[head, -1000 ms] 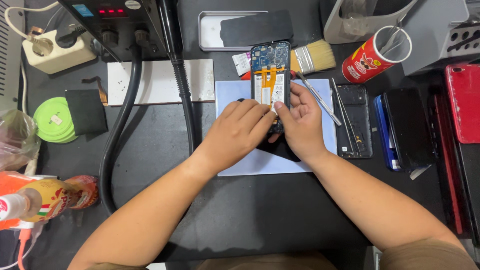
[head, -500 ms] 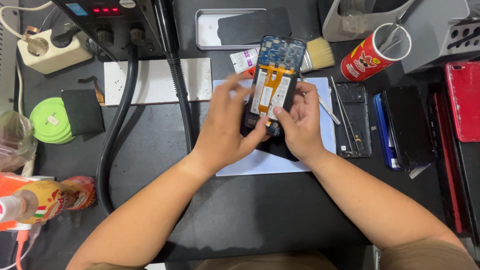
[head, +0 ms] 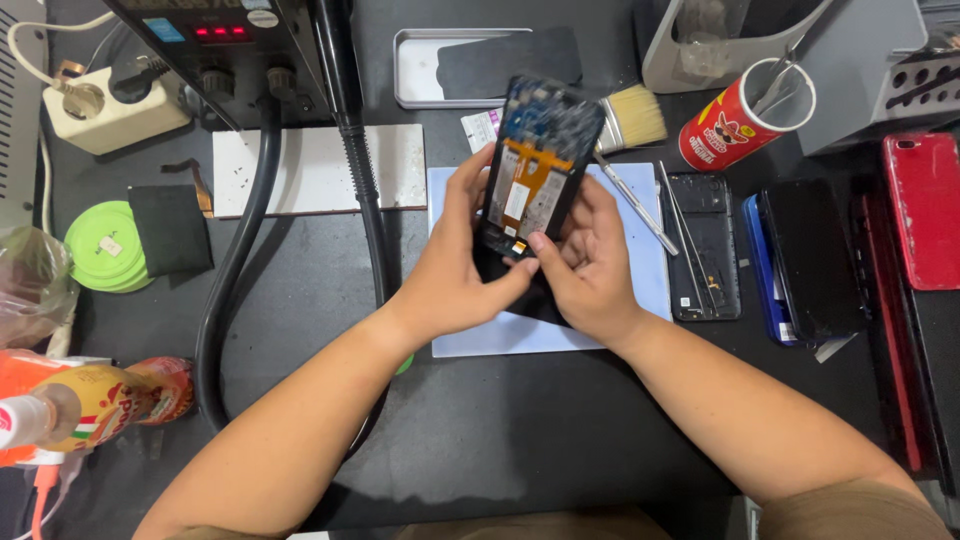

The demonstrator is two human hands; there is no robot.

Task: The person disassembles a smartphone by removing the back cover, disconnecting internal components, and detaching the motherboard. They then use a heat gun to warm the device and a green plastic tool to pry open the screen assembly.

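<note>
Your left hand (head: pixel 455 275) and right hand (head: pixel 590 265) together hold an opened phone (head: pixel 535 165), back cover off, raised and tilted above the pale blue work mat (head: pixel 640 250). Your left hand is closed on the phone's left edge, thumb pressed near its lower end; your right hand is closed on the lower right edge, thumb tip meeting the left thumb over the exposed interior, where an orange flex strip and white battery label show. On the mat's right part lies a thin metal tool (head: pixel 632 208), with a pair of tweezers (head: pixel 685 235) just beside it. Beyond the mat's far right corner rests a flat brush (head: pixel 632 118), and a red tube can (head: pixel 745 118) stands farther right. Right of the mat lie a black phone frame (head: pixel 705 250) and a blue-edged phone (head: pixel 800 260). A black hose (head: pixel 235 270) curves left of the mat.
</note>
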